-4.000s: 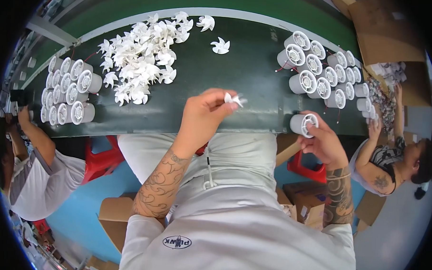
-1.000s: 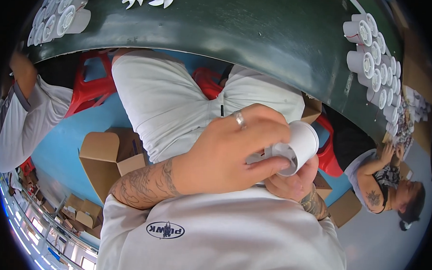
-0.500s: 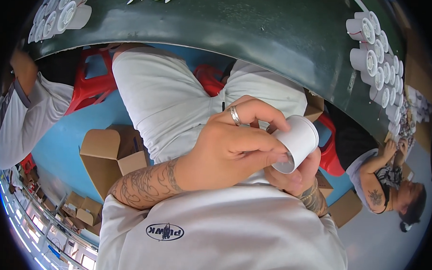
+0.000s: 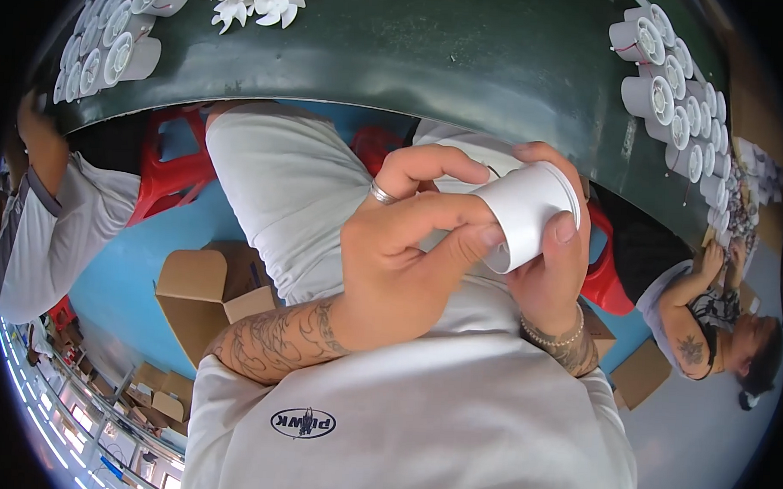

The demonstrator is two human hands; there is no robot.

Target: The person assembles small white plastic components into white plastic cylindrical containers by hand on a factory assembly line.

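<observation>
A white plastic cylinder (image 4: 528, 206) with a rim at one end is held between my two hands, over my lap. My right hand (image 4: 556, 272) wraps its far end, thumb on the near side and fingers round the back. The thumb and index finger of my left hand (image 4: 418, 228) pinch the near open end, and its other fingers curl above. A short dark wire (image 4: 495, 172) shows by the left fingertips. What lies inside the cylinder is hidden.
Rows of similar white cylinders, some with red wires, stand on the green table (image 4: 398, 64) at left (image 4: 132, 59) and right (image 4: 648, 96). White bladed fan wheels (image 4: 260, 3) lie at the far edge. An open carton (image 4: 187, 293) sits left; co-workers (image 4: 699, 316) sit on both sides.
The cylinder has turned and tipped slightly. My right hand has come up round its far end, thumb now showing on its side. My left fingers have shifted a little leftward and up.
</observation>
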